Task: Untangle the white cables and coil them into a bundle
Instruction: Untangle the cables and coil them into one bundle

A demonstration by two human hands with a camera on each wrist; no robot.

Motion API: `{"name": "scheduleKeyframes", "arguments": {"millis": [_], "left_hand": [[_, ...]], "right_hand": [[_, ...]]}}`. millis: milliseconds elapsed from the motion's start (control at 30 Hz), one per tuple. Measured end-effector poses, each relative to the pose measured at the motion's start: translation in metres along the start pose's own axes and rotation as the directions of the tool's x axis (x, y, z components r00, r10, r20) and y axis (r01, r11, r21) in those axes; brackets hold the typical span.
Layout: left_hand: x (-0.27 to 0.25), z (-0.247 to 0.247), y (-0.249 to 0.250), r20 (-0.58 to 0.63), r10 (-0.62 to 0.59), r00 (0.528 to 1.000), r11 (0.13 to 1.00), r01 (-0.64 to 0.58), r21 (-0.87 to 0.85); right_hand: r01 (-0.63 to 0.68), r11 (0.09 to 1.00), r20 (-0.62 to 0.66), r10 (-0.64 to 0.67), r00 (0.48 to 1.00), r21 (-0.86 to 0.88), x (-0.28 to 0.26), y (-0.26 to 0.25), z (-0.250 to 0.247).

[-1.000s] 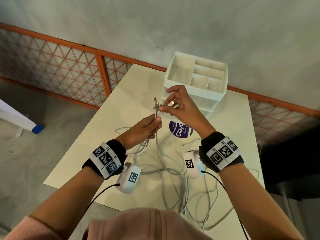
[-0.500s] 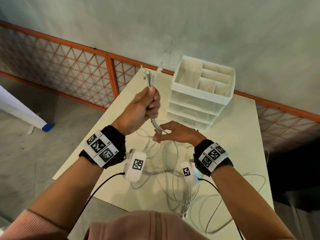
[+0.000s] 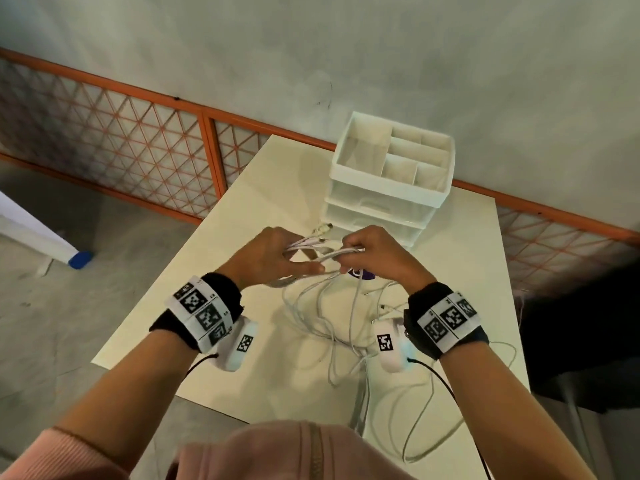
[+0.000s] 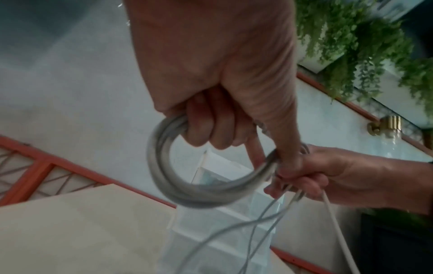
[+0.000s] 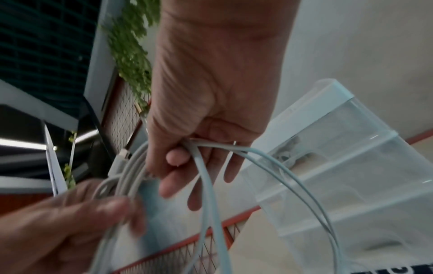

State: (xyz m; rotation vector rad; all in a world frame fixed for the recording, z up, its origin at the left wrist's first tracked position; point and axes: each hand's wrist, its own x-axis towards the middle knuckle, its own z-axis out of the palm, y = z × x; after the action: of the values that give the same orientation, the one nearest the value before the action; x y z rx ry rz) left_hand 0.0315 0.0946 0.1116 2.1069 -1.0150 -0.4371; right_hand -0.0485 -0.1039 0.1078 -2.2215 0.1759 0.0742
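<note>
Several white cables (image 3: 332, 317) trail in loose loops over the cream table (image 3: 270, 188), and their gathered ends are held up between both hands. My left hand (image 3: 273, 258) grips the bunch, with the plugs (image 3: 322, 233) sticking out past it. In the left wrist view its fingers (image 4: 211, 126) curl round a tight loop of cable (image 4: 178, 187). My right hand (image 3: 374, 251) pinches the same bunch just to the right. From its fingers (image 5: 178, 157) cable strands (image 5: 257, 157) run down in the right wrist view.
A white drawer organiser (image 3: 388, 181) with open top compartments stands at the table's far side, just behind the hands. A purple round sticker (image 3: 362, 273) lies under the right hand. An orange lattice railing (image 3: 114, 140) runs behind the table. Loops of cable reach the near right edge (image 3: 450, 427).
My left hand came down from its raised position with the cable ends. My right hand rose to meet it and now pinches the bunch, bending it into a loop.
</note>
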Motion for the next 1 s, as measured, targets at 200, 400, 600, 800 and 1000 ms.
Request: {"name": "scheduleKeyframes", "arguments": {"millis": [200, 400, 600, 800, 1000], "left_hand": [[0.005, -0.020, 0.016, -0.225, 0.055, 0.973, 0.982, -0.094, -0.165], [0.013, -0.050, 0.011, -0.552, -0.010, 0.834, 0.958, -0.149, -0.244], [0.010, -0.039, -0.052, -0.620, -0.266, 0.738, 0.962, 0.247, -0.118], [0.000, -0.020, -0.080, -0.303, -0.524, 0.796, 0.839, 0.543, -0.027], [0.012, -0.006, -0.025, -0.235, -0.136, 0.962, 0.979, 0.095, -0.178]], "right_hand": [[-0.054, 0.985, 0.142, 0.030, 0.989, 0.165, -0.001, 0.005, -0.003], [-0.178, 0.982, 0.209, 0.163, 0.964, 0.058, -0.004, 0.052, 0.015], [-0.108, 0.957, -0.001, 0.113, 0.994, 0.270, -0.012, 0.050, -0.002], [-0.026, 0.970, -0.065, 0.043, 0.997, 0.243, -0.014, 0.022, -0.033], [-0.072, 0.996, 0.077, 0.076, 0.994, -0.053, -0.009, 0.001, -0.018]]}}
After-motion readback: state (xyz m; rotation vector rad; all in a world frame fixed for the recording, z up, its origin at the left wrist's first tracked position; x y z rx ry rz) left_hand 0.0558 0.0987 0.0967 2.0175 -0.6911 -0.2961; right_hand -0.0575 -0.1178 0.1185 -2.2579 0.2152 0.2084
